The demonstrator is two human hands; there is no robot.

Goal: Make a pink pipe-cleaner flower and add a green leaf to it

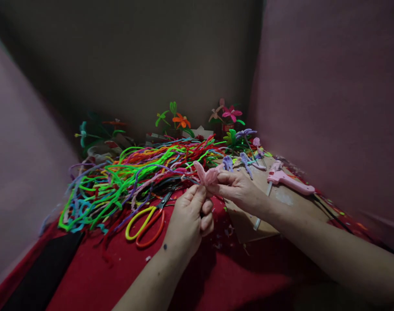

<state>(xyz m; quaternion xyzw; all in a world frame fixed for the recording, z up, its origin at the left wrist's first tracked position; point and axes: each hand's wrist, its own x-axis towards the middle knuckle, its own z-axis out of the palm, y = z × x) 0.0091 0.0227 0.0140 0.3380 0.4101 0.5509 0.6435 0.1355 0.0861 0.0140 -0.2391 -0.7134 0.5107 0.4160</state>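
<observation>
A pink pipe-cleaner flower (pixel 207 174) with fuzzy looped petals is held up between my two hands, above the red cloth. My left hand (pixel 193 212) pinches its base between thumb and forefinger, the other fingers curled in. From the right, my right hand (pixel 233 188) grips one of the petals, its fingertips partly hidden behind the fuzz. Below and left of the flower lie scissors (pixel 148 222) with one yellow and one red handle loop, their blades pointing away from me.
A heap of colourful pipe cleaners (pixel 125 185) spreads across the left and middle. On the right a pink glue gun (pixel 290 180) rests on a brown board (pixel 248 229), near purple petal pieces (pixel 245 162). Finished flowers, one orange (pixel 181 120), stand along the back.
</observation>
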